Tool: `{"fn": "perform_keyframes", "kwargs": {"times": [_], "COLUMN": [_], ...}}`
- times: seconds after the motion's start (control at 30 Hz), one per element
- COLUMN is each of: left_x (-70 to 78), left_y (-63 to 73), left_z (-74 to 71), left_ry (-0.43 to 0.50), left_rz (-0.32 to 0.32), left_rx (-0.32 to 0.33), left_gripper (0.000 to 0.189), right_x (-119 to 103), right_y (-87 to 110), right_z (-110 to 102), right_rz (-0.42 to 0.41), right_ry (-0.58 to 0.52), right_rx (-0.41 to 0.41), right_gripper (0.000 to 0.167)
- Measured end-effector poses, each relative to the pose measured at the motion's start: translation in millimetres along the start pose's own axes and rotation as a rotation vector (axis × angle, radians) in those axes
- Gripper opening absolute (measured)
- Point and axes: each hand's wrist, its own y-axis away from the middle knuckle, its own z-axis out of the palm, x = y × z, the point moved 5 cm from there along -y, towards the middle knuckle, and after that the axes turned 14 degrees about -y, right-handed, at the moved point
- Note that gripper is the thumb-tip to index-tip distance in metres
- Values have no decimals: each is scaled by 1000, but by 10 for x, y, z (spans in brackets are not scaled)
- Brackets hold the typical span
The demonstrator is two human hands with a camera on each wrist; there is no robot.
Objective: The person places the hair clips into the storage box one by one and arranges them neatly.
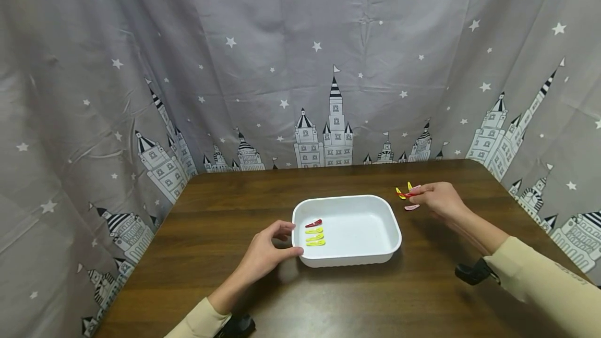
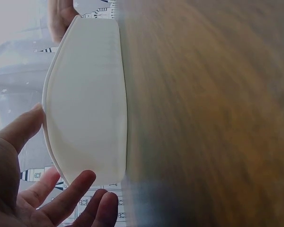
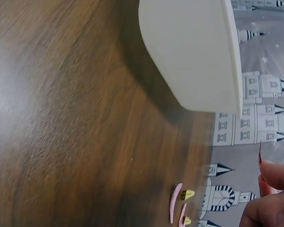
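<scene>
A white plastic tray (image 1: 361, 231) stands on the table, holding one red snap hair clip (image 1: 313, 223) and several yellow hair clips (image 1: 315, 243) in a column along its left side. My left hand (image 1: 268, 248) holds the tray's left end, thumb at the front corner and fingers at the rim. Right of the tray, my right hand (image 1: 439, 200) pinches a red hair clip (image 3: 260, 153) between thumb and fingertip. Under and beside that hand lie a pink hair clip (image 1: 411, 207) and yellow hair clips (image 1: 399, 193), partly hidden by the fingers.
The brown wooden table (image 1: 225, 202) reaches back to a grey curtain (image 1: 263, 82) printed with castles and stars. Dark wrist straps (image 1: 474, 271) sit at both sleeves.
</scene>
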Motion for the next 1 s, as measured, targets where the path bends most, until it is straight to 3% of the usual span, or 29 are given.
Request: {"fn": "perform_keyframes", "kwargs": {"times": [0.3, 0.6, 1.0], "left_x": [10, 6, -8], "left_y": [5, 10, 9], "left_z": [-5, -10, -7], "left_ry": [2, -7, -7], "left_rz": [1, -3, -1], "left_rx": [-9, -5, -2], "left_gripper": [56, 58, 57], "right_x": [-116, -209, -318], "right_y": [20, 29, -5], "right_z": [176, 324, 705], "right_rz": [-5, 46, 51], "right_ry": [-43, -29, -7], "right_rx": [-58, -80, -119], "right_gripper": [38, 34, 28]}}
